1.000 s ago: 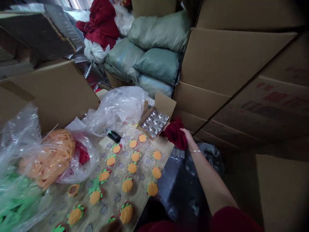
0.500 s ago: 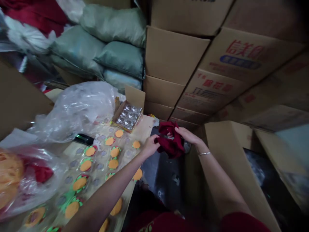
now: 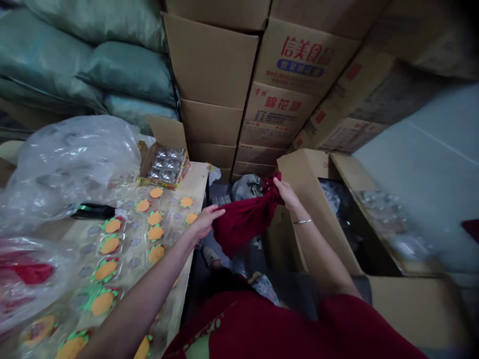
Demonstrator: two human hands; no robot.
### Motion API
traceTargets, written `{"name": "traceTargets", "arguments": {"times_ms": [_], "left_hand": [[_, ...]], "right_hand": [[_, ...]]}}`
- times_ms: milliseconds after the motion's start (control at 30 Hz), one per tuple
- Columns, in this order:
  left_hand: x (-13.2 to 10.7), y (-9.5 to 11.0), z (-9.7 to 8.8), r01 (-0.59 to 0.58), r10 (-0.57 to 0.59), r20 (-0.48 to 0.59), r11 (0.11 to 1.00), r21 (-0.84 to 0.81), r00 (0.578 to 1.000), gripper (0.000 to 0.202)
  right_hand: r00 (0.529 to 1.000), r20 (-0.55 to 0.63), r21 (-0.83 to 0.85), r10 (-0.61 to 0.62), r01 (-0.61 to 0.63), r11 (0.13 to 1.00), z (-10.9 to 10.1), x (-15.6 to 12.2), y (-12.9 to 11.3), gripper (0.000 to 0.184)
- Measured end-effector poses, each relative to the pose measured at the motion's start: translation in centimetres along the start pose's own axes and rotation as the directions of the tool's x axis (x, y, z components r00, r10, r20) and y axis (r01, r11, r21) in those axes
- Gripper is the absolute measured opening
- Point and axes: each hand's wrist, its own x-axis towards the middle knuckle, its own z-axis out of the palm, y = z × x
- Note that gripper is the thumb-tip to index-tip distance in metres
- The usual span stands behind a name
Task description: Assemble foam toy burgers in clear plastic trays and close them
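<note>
A dark red cloth [image 3: 245, 220] hangs stretched between my two hands, just right of the table's edge. My left hand [image 3: 207, 220] pinches its lower left corner. My right hand [image 3: 286, 193], a thin bracelet on the wrist, grips its upper right end in closed fingers. On the wooden table [image 3: 194, 184] to the left lie several orange round pieces with green and red trim [image 3: 155, 233], set in rows.
A small open carton of foil-wrapped items [image 3: 164, 167] stands at the table's far end, with a large clear plastic bag [image 3: 71, 159] and a black object [image 3: 93, 212] to its left. Stacked cardboard boxes [image 3: 284, 94] rise behind. An open box [image 3: 337, 199] sits at my right.
The view swung right. My left hand came in and took the red cloth; both hands pulled it apart and lifted it from a bunched lump into a stretched sheet.
</note>
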Motion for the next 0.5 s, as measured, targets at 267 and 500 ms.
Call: {"name": "traceTargets", "arguments": {"times_ms": [267, 500], "left_hand": [[-0.8, 0.4, 4.9, -0.096, 0.124, -0.145, 0.977, 0.189, 0.982, 0.013], [-0.7, -0.8, 13.0, -0.048, 0.076, -0.101, 0.966, 0.253, 0.992, 0.022]], "right_hand": [[0.988, 0.106, 0.192, 0.114, -0.132, 0.972, -0.2, -5.0, -0.8, 0.043], [0.713, 0.628, -0.200, -0.312, 0.535, 0.821, 7.3, -12.1, -1.2, 0.043]]}}
